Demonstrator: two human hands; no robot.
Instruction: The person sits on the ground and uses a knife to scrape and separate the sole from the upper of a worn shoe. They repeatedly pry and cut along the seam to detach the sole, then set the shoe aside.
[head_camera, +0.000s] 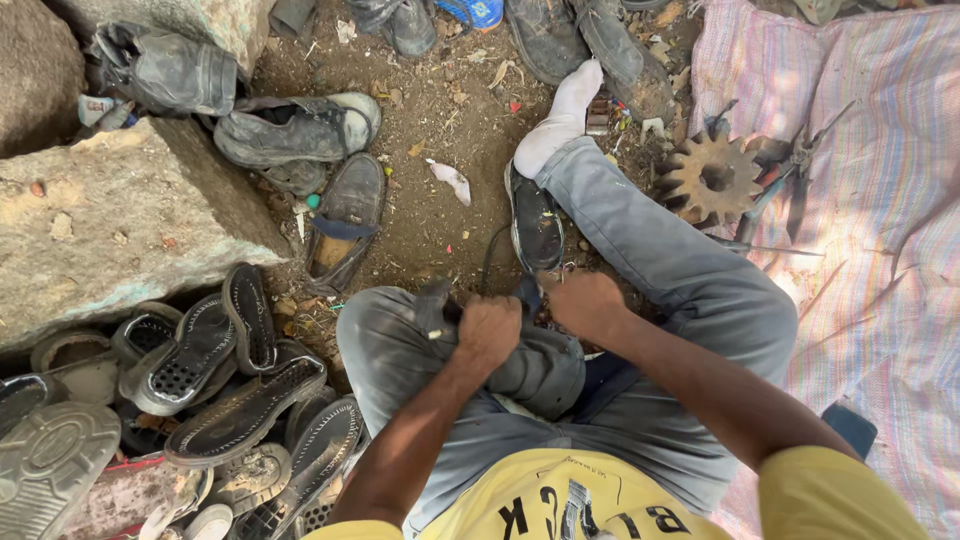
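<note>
Bare dirt ground (440, 130), littered with scraps and dry leaves, spreads out in front of me where I sit with my knees bent in grey trousers. My left hand (488, 330) is curled into a tight fist around a dark strap-like part of a shoe (535, 225) that rests sole-side up between my legs, its toe pointing away from me toward my white-socked foot (560, 115). My right hand (585, 303) sits just beside the left, fingers closed down against the near end of the same shoe; I cannot tell exactly what they pinch, since the knuckles hide it. A thin dark cord loops from the shoe toward my left hand. To my left a rough stone block (130, 220) lies on the ground, with a heap of worn sandal soles (230, 400) piled below it and a dusty black loafer (345, 220) lying just beside it. More old shoes (295, 130) lie farther off near the stone. On my right a striped pink cloth (880, 230) covers the ground, carrying a rusty toothed gear (712, 178) and, touching it, a pair of pliers (790, 170).
</note>
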